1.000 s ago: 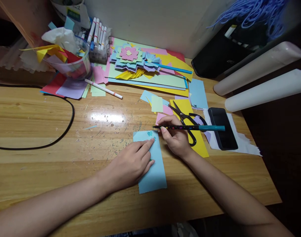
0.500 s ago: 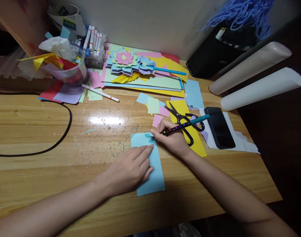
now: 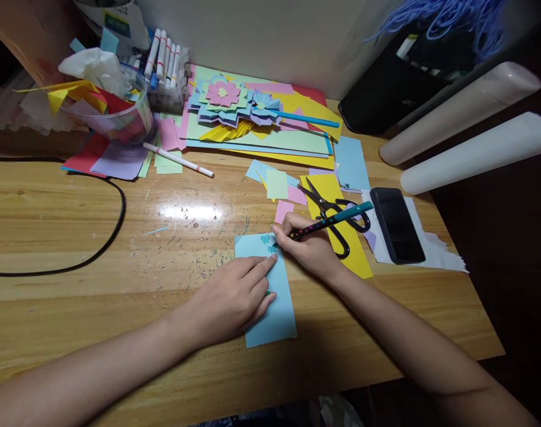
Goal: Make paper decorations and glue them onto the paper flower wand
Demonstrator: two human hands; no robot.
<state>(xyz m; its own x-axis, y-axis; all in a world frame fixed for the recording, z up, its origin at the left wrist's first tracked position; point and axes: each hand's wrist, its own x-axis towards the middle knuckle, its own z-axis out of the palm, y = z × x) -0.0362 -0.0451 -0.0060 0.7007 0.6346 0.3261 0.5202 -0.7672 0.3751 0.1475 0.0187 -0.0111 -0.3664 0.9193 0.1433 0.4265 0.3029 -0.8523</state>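
Observation:
A light blue paper strip (image 3: 272,323) lies on the table, with small teal markings (image 3: 269,243) near its far end. My right hand (image 3: 308,243) is closed round a pen (image 3: 327,222) with a black, colour-dotted barrel and a teal end. Its writing tip is at the markings, partly hidden by the fingers. On the strip's left part rests my left hand (image 3: 237,293), index finger stretched toward the pen tip. A small green piece (image 3: 268,292) pokes out between its thumb and curled fingers; most of it is hidden. Black-handled scissors (image 3: 327,207) lie beyond my right hand on yellow paper (image 3: 357,258).
A phone (image 3: 397,225) lies at the right on white paper, before two white rolls (image 3: 474,157). Layered paper flowers (image 3: 223,98) sit on stacked coloured sheets at the back. A clear tub of scraps (image 3: 112,127), a white marker (image 3: 179,160) and a black cable (image 3: 121,219) are left.
The view has shifted slightly. The pen has tilted a little in my right hand, its tip still at the teal markings. My left hand stays on the strip.

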